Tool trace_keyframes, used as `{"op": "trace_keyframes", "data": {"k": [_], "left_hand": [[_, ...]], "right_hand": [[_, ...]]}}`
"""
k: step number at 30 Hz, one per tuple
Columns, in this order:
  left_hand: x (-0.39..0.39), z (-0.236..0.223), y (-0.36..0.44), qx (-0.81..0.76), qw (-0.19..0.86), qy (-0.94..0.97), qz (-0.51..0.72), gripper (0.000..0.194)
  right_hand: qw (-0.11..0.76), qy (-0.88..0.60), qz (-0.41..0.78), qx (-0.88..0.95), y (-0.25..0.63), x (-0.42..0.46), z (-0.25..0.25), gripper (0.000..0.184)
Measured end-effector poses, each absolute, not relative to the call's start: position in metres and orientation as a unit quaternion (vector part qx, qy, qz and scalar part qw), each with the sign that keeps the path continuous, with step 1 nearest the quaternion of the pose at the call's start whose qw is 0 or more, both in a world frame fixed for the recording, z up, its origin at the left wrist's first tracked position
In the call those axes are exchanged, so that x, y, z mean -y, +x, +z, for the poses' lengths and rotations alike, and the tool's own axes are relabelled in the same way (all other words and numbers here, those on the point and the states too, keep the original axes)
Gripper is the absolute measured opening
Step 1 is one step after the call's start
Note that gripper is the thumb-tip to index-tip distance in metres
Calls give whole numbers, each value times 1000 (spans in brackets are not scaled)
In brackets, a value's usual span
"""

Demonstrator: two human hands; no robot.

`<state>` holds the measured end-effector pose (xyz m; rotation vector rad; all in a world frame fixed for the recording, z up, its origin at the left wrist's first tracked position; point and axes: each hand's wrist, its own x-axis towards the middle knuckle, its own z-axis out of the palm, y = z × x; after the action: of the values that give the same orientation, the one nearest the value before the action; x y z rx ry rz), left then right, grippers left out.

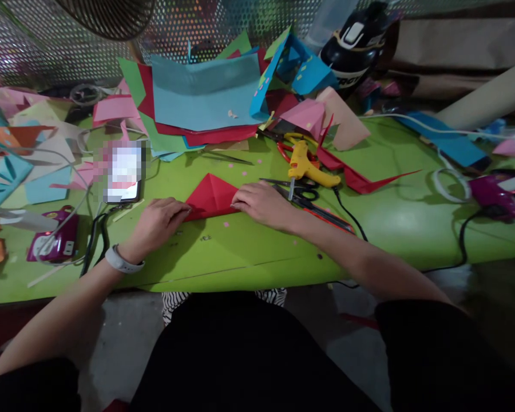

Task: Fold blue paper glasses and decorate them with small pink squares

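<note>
A red sheet of paper [211, 197], folded into a triangle with its peak away from me, lies on the green table in front of my body. A crease runs down from the peak. My left hand [161, 223] pinches the triangle's left corner, and a pale band circles that wrist. At the opposite corner, the fingertips of my right hand [260, 203] are closed on the paper. Right by the right hand lie black-handled scissors [311, 193], a red and black cutter [326, 218] and a yellow glue gun [311, 166].
A lit phone [126, 171] stands behind my left hand. Stacked coloured sheets [206, 91] rise at the back, beside a black bottle [354, 48]. Purple devices with cables [55, 237] sit at left and right. Paper scraps cover the left side. The table's edge [240, 280] runs before me.
</note>
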<state>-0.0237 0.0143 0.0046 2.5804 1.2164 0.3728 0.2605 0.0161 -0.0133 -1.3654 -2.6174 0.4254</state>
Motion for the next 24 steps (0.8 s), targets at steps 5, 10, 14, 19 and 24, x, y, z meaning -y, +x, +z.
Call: {"op": "trace_keyframes", "data": {"k": [5,10,14,19,24], "left_hand": [[-3,6,-17,-447,26,889,89,30],[10,-4,-3,-338,12,936,101,44],[17,-15,14,-336,21,937,90,50],[23,-19,19,-360,45,929,75,68],[24,-20,15,-355,50,931,71,75]], "right_hand": [[90,-474,195,854,260,-17,-11,15],[101,-472,204,852,260,-15,-10,10],[104,-478,206,847,259,-15,-9,10],[110,-482,229,839,259,-15,-7,12],[102,-480,247,835,261,-16,-3,12]]}}
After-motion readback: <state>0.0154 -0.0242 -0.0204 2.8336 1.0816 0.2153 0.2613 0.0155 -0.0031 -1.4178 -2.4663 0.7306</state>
